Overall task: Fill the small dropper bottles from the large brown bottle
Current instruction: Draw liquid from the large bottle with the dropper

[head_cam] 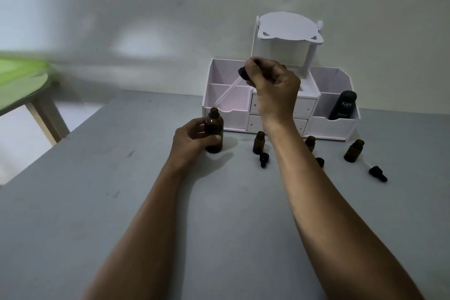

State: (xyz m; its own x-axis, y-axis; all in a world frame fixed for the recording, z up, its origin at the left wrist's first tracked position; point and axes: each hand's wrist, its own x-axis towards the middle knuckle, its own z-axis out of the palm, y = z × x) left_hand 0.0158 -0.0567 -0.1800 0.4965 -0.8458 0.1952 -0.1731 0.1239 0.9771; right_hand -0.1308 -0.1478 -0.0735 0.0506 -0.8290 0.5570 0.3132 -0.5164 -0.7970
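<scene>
The left hand [192,140] wraps its fingers round the large brown bottle [214,132] to steady it upright on the table [97,202], while the right hand [275,90] pinches a dropper [243,74], tube slanted toward the open neck, apparently to serve the uncapped small bottles [258,143] nearby.

Both bare forearms stretch forward, side by side. The left hand [192,140] sits low, its fingers and thumb curled round the large brown bottle [214,126]. The right hand [275,90] is raised higher, wrist bent, fingertips pinching a dropper [243,75].
</scene>
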